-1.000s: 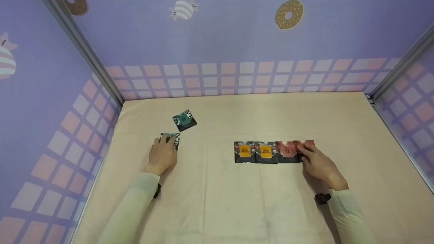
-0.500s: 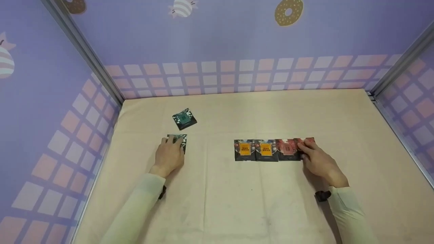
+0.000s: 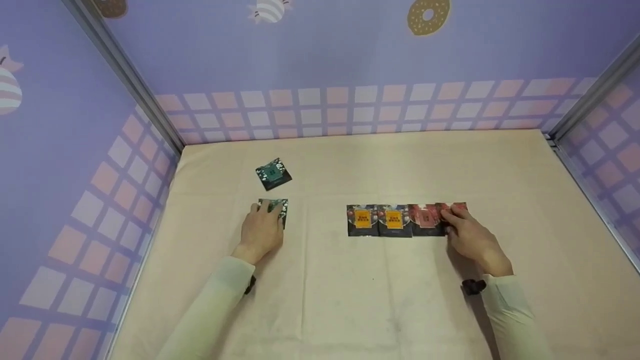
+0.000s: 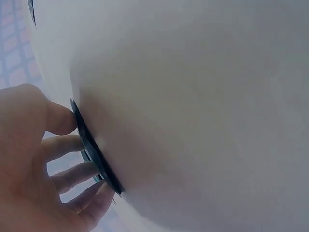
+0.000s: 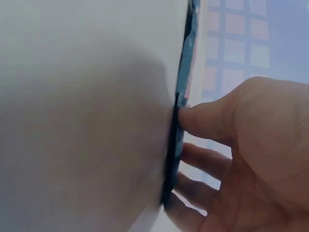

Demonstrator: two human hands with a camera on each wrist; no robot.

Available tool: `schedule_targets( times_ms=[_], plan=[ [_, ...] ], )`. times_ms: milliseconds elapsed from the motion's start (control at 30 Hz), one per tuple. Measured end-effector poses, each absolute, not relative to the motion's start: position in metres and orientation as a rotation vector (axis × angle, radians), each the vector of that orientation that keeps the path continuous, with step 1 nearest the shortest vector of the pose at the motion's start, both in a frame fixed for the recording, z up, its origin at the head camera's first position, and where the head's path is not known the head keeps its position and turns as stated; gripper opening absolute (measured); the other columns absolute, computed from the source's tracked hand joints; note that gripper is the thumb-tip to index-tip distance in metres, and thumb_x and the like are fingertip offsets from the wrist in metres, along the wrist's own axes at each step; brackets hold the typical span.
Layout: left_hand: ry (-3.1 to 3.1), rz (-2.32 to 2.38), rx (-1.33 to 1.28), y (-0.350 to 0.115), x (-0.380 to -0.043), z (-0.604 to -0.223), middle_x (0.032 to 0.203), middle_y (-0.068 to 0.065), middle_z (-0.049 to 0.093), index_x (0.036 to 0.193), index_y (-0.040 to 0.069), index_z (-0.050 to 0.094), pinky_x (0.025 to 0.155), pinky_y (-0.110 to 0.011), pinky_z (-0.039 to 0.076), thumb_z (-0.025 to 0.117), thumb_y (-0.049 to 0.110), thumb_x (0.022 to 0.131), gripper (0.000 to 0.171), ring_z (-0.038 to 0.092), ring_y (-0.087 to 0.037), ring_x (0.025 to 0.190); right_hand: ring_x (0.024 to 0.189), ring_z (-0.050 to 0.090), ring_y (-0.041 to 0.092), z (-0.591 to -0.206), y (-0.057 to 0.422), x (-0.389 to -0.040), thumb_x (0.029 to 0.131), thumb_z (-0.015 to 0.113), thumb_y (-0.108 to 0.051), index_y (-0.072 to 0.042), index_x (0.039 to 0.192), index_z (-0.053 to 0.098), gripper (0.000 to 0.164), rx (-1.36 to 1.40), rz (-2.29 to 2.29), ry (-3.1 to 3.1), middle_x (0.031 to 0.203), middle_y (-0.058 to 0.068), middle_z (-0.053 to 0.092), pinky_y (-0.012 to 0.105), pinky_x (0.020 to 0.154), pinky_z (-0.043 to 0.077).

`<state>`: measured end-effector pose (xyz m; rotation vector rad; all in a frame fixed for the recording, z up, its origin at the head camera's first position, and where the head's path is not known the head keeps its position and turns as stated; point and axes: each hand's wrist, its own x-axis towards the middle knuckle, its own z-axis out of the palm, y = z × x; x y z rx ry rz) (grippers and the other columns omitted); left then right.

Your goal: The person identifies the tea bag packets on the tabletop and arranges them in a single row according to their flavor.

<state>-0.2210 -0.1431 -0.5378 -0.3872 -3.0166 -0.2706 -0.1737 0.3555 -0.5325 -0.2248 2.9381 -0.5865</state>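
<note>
On the left of the table, my left hand (image 3: 261, 230) presses its fingertips on a small flat green packet (image 3: 279, 206), partly covering it. In the left wrist view, thumb and fingers lie along the top of this packet (image 4: 96, 152). Another green packet (image 3: 273, 174) lies turned at an angle farther back. Right of centre, two packets with yellow labels, a left one (image 3: 363, 220) and a right one (image 3: 395, 220), and a red packet (image 3: 425, 220) form a row. My right hand (image 3: 472, 237) rests its fingertips on the row's rightmost red packet (image 3: 458, 205), largely hiding it.
A cream cloth (image 3: 345, 300) covers the table. Purple checked panels stand behind it (image 3: 320, 60) and along both sides, with metal posts at the corners. A stretch of cloth separates the left hand's packet from the row.
My left hand has slid the green packet rightward across the cloth, so it now lies below the angled one. The right hand and the row keep their places.
</note>
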Motion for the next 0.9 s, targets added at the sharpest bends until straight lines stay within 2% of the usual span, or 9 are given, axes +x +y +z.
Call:
schedule_targets(
  times_ms=[633, 900],
  plan=[
    [-2.979, -0.239, -0.441, -0.115, -0.215, -0.541, 0.138, -0.029, 0.063, 0.140, 0.001, 0.068, 0.094, -0.055, 0.059, 0.062, 0.018, 0.105, 0.040, 0.062, -0.048, 0.120, 0.147, 0.036, 0.062, -0.533, 0.349, -0.167, 0.109, 0.051, -0.010, 0.004, 0.160, 0.041, 0.054, -0.059, -0.571, 2.924, 0.165, 0.037, 0.031, 0.075, 0.107, 0.043],
    [-3.028, -0.214, -0.400, -0.097, -0.212, -0.540, 0.144, -0.027, 0.060, 0.144, 0.001, 0.065, 0.099, -0.054, 0.058, 0.059, 0.021, 0.108, 0.042, 0.059, -0.047, 0.129, 0.147, 0.036, 0.062, -0.534, 0.349, -0.171, 0.109, 0.050, -0.011, 0.004, 0.160, 0.041, 0.054, -0.077, -0.539, 2.936, 0.166, 0.037, 0.031, 0.075, 0.109, 0.042]
  ],
)
